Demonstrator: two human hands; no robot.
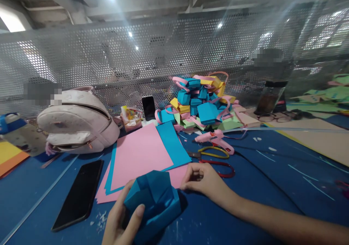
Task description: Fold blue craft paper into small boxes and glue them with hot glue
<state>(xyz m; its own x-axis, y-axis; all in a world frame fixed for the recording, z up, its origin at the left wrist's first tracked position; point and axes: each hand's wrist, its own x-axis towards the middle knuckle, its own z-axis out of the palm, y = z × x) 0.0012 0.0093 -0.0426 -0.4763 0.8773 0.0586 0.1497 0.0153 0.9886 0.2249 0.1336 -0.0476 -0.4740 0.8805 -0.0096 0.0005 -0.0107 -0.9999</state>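
Observation:
My left hand (124,216) grips a folded blue paper box (156,205), thumb inside its rim and fingers around the outer side. The box is tilted so that its open top faces me. My right hand (200,177) is just right of the box, apart from it, with fingers curled and the tips close together; whether anything small is between them is hidden. Pink paper sheets (141,154) and blue sheets (174,143) lie stacked beyond both hands. Behind my right hand are scissors (215,154) with one yellow and one red handle, and a pink glue gun (215,139).
A black phone (79,196) lies at left, before a white backpack (79,121). Blue, yellow and pink paper baskets (201,99) are heaped at the back by a mesh partition (163,55). The glue gun's cord (269,179) crosses the right side.

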